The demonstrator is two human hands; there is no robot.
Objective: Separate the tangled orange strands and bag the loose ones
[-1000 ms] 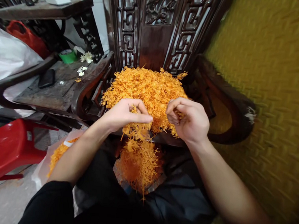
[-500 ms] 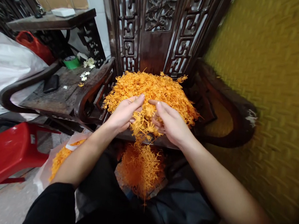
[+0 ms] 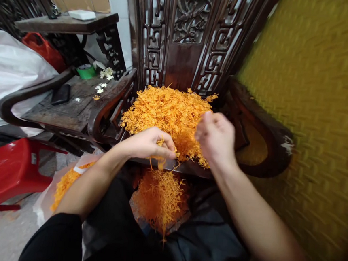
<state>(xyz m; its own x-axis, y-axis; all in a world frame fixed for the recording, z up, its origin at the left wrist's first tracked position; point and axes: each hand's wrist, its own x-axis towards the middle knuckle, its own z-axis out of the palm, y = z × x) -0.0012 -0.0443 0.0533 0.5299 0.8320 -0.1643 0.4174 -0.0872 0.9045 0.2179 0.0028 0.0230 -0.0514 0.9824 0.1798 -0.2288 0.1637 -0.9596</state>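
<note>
A heap of small, branching orange plastic pieces [image 3: 164, 107] lies on the dark carved wooden chair seat in front of me. My left hand [image 3: 156, 143] is at the heap's front edge, its fingers curled around a few orange pieces [image 3: 158, 161] that dangle below the palm. My right hand [image 3: 216, 136] is raised at the heap's right side, blurred by motion, fingers closed; anything in them is hidden. An orange blur shows between the two hands. Below the seat edge, between my knees, is a pile of thin orange stems [image 3: 162, 198].
At left, a second wooden chair [image 3: 60, 112] holds a green tape roll [image 3: 86, 71], a black wallet-like item [image 3: 60, 94] and white flower pieces [image 3: 101, 87]. A red plastic stool [image 3: 8, 173] and a bag of orange pieces [image 3: 69, 180] stand lower left. Yellow woven matting [image 3: 323, 99] rises at right.
My hands, close together before, have moved apart. The left one came down toward the seat's front edge; the right one swung to the right. The view has shifted slightly.
</note>
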